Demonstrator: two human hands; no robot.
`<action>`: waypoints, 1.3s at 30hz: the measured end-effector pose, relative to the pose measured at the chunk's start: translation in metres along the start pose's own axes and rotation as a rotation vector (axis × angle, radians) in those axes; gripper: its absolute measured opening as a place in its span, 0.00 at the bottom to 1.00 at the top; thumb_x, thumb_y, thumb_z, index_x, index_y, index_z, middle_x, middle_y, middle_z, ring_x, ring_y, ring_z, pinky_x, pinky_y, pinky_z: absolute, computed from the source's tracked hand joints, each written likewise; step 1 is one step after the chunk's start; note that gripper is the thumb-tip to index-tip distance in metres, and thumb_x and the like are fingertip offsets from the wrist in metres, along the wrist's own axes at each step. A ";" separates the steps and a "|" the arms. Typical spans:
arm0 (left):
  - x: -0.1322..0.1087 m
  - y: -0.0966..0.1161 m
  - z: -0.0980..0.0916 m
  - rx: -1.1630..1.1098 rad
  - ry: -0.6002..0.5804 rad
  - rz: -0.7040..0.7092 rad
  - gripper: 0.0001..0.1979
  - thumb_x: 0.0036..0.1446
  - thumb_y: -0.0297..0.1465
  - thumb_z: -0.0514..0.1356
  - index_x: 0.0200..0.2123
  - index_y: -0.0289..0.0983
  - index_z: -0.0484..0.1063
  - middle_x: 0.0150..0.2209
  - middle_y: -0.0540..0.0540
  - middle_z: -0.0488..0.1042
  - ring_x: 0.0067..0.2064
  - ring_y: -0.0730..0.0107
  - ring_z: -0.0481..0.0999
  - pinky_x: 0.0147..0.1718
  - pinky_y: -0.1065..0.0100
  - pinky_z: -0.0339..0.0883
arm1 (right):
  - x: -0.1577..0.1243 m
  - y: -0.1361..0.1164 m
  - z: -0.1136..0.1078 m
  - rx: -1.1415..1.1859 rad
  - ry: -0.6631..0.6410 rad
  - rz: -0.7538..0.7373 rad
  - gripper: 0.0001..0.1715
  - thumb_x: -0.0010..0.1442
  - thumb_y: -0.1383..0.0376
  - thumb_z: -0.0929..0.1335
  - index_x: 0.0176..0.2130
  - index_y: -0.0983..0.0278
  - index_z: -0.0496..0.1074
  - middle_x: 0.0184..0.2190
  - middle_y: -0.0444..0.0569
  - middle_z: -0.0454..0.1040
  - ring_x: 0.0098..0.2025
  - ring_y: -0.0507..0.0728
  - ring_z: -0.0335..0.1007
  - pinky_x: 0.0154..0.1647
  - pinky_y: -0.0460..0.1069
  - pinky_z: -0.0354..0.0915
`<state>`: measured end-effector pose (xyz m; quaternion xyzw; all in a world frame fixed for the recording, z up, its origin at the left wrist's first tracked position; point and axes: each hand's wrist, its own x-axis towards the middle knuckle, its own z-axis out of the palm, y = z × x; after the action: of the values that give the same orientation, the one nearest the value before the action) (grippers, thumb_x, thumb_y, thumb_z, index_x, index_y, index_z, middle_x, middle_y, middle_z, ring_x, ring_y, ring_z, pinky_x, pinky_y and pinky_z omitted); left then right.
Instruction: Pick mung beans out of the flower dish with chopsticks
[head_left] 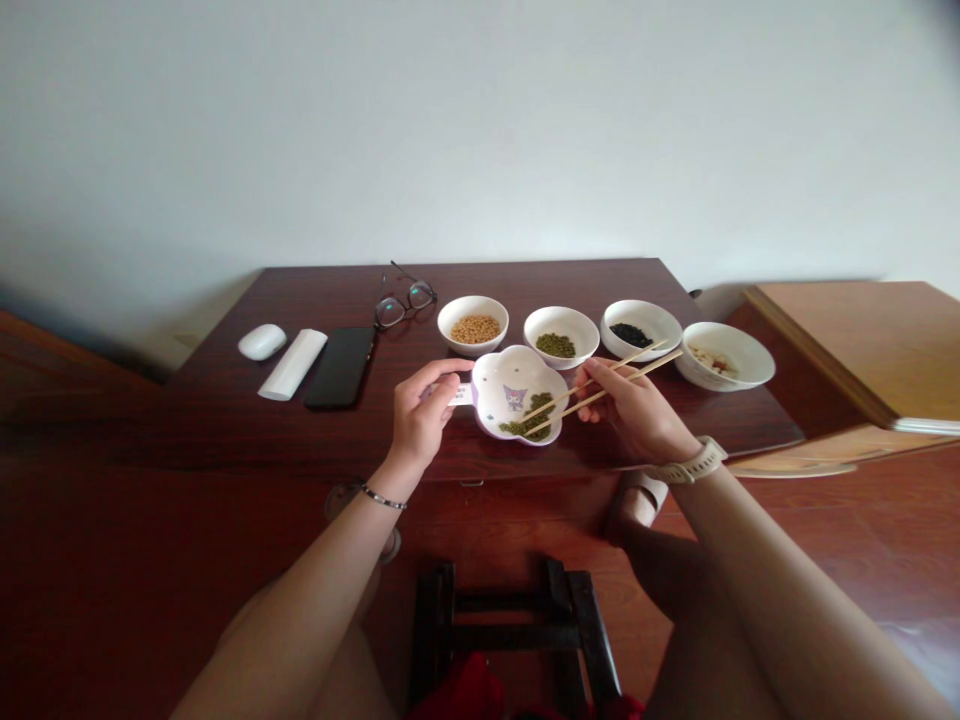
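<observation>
Glossy white ceramic dish (491, 385), matt pale wooden chopsticks (652, 367) — smooth, polished dark wood table (225, 420) (reddish sheen)

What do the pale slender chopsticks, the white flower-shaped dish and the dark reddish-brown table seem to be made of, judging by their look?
The pale slender chopsticks look like bamboo or light wood: matte and straw-coloured. The white flower-shaped dish seems glazed ceramic, glossy with a printed cartoon, though melamine is possible. The dark reddish-brown table looks like varnished wood, with visible grain and a soft shine.
</observation>
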<state>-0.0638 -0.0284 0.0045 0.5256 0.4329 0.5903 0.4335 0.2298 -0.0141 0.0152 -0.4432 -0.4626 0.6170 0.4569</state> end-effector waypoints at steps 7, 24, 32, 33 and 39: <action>0.000 -0.001 -0.001 0.017 -0.008 0.012 0.14 0.64 0.37 0.66 0.46 0.36 0.86 0.23 0.53 0.67 0.20 0.78 0.58 0.17 0.73 0.46 | 0.003 0.004 -0.003 -0.037 0.044 -0.040 0.25 0.69 0.46 0.73 0.33 0.63 0.76 0.25 0.47 0.76 0.23 0.51 0.70 0.24 0.44 0.67; 0.000 -0.003 -0.002 0.009 -0.014 0.011 0.13 0.65 0.37 0.66 0.46 0.37 0.86 0.23 0.53 0.66 0.21 0.78 0.58 0.17 0.73 0.46 | -0.001 -0.010 -0.008 0.067 0.082 -0.051 0.23 0.66 0.48 0.77 0.33 0.63 0.76 0.25 0.45 0.74 0.23 0.49 0.69 0.21 0.42 0.65; 0.000 0.000 -0.001 0.023 -0.008 0.017 0.14 0.64 0.38 0.66 0.46 0.36 0.86 0.22 0.53 0.67 0.20 0.78 0.57 0.17 0.72 0.46 | -0.005 -0.013 -0.003 -0.057 -0.001 -0.034 0.25 0.67 0.45 0.75 0.33 0.62 0.74 0.25 0.45 0.73 0.23 0.51 0.70 0.21 0.45 0.65; 0.000 0.000 0.000 0.024 -0.009 0.017 0.14 0.64 0.38 0.66 0.46 0.36 0.86 0.22 0.53 0.68 0.20 0.78 0.57 0.17 0.72 0.46 | -0.005 -0.011 -0.003 -0.068 0.002 -0.040 0.25 0.68 0.45 0.74 0.33 0.62 0.74 0.25 0.45 0.74 0.23 0.51 0.70 0.22 0.45 0.65; 0.000 0.000 0.000 0.032 -0.013 0.020 0.14 0.64 0.38 0.66 0.47 0.36 0.86 0.22 0.53 0.68 0.20 0.78 0.57 0.17 0.72 0.47 | -0.003 -0.002 -0.003 -0.090 0.031 -0.068 0.25 0.69 0.44 0.73 0.34 0.62 0.75 0.24 0.47 0.75 0.23 0.52 0.70 0.23 0.46 0.64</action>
<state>-0.0642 -0.0282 0.0041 0.5406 0.4343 0.5843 0.4216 0.2340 -0.0156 0.0171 -0.4569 -0.4976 0.5730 0.4641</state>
